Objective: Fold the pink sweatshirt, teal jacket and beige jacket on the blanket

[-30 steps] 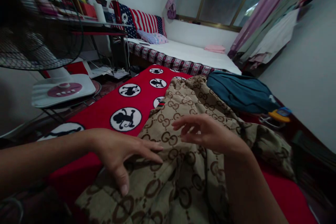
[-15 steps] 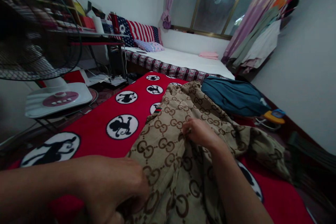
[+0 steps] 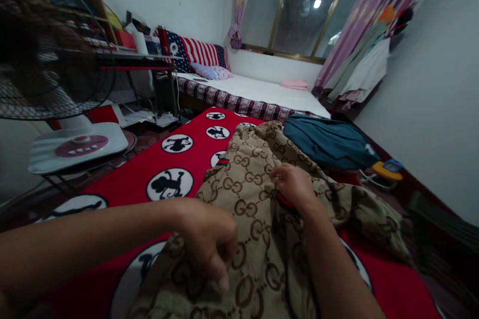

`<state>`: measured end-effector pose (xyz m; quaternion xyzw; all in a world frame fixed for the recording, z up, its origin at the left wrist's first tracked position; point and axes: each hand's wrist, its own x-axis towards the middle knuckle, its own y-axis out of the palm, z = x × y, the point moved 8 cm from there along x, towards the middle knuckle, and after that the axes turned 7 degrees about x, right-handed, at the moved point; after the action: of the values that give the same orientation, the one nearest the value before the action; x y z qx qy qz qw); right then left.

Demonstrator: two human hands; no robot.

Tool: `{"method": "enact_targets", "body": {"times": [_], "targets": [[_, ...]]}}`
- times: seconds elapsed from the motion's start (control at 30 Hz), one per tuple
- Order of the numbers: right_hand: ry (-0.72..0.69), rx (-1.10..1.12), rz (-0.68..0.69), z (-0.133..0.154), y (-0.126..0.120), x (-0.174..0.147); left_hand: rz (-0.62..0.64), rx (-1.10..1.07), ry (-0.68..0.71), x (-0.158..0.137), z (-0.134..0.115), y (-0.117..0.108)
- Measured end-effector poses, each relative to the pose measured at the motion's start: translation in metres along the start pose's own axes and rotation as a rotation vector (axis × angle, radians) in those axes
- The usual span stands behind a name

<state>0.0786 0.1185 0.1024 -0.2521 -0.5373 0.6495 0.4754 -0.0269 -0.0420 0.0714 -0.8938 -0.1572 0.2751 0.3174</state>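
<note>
A tan jacket (image 3: 249, 179) with a brown interlocking-letter pattern lies spread over a red blanket (image 3: 140, 172) printed with black figures in white circles. My right hand (image 3: 295, 187) pinches the jacket's front near its middle, with a red-and-green stripe showing just under the fingers. Over the lower left part of the jacket is my left hand (image 3: 209, 237), fingers bent and thumb pointing down, apart from them. No cloth shows between that thumb and the fingers. One sleeve stretches off to the right across the blanket.
Dark teal cloth (image 3: 325, 142) lies beyond the jacket on the right, near a yellow-and-blue item (image 3: 389, 169). A fan (image 3: 80, 142) stands at left before a cluttered desk (image 3: 138, 62). A bed (image 3: 243, 82) lies under the window; clothes (image 3: 368, 75) hang at right.
My left hand has risen from the jacket's lower edge and moved right, its thumb now apart from the fingers. My right hand has shifted slightly right, and the red-and-green stripe shows beneath it.
</note>
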Motion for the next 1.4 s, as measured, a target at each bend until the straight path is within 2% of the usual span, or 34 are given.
{"method": "enact_targets", "body": {"times": [0.03, 0.1, 0.17, 0.2, 0.27, 0.33, 0.43, 0.57, 0.67, 0.77, 0.83, 0.93, 1.0, 1.1, 1.2, 1.3, 1.4], "targets": [[0.030, 0.003, -0.055, -0.004, -0.003, 0.002, -0.141, 0.053, -0.071, 0.003, 0.014, -0.018], [0.085, 0.003, -0.130, -0.013, -0.004, 0.005, -0.530, 0.204, -0.212, 0.001, 0.043, -0.064], [0.133, 0.028, -0.146, -0.024, 0.004, 0.009, -0.920, 0.329, -0.311, -0.008, 0.071, -0.106], [0.149, 0.063, -0.136, -0.029, 0.010, 0.010, -1.066, 0.348, -0.350, -0.011, 0.086, -0.121], [0.160, 0.165, -0.109, -0.037, 0.025, 0.013, -1.203, 0.315, -0.428, -0.008, 0.117, -0.143], [0.121, 0.252, -0.095, -0.037, 0.038, 0.016, -1.237, 0.250, -0.503, 0.002, 0.144, -0.162], [0.034, 0.279, -0.111, -0.032, 0.048, 0.019, -1.231, 0.181, -0.571, 0.021, 0.168, -0.190], [-0.028, 0.291, -0.144, -0.024, 0.046, 0.017, -1.199, 0.146, -0.570, 0.047, 0.182, -0.225], [-0.096, 0.320, -0.258, -0.017, 0.032, 0.011, -1.243, 0.156, -0.549, 0.057, 0.188, -0.240], [-0.113, 0.269, -0.369, -0.012, 0.023, 0.005, -1.343, 0.224, -0.558, 0.056, 0.189, -0.239], [-0.104, 0.185, -0.329, -0.011, 0.031, 0.007, -1.304, 0.314, -0.597, 0.060, 0.191, -0.230], [-0.086, 0.099, -0.216, -0.013, 0.051, 0.012, -1.170, 0.381, -0.659, 0.068, 0.196, -0.220], [-0.094, 0.116, -0.227, -0.013, 0.054, 0.012, -1.147, 0.373, -0.688, 0.065, 0.197, -0.224], [-0.217, 0.199, -0.277, 0.001, 0.049, 0.008, -1.179, 0.375, -0.729, 0.048, 0.195, -0.240], [-0.364, 0.229, -0.129, 0.026, 0.056, 0.002, -1.230, 0.362, -0.747, 0.025, 0.195, -0.249], [-0.399, 0.200, 0.073, 0.043, 0.071, -0.005, -1.287, 0.318, -0.751, 0.009, 0.199, -0.244], [-0.378, 0.168, 0.072, 0.052, 0.070, -0.008, -1.356, 0.229, -0.728, 0.003, 0.205, -0.239]]}}
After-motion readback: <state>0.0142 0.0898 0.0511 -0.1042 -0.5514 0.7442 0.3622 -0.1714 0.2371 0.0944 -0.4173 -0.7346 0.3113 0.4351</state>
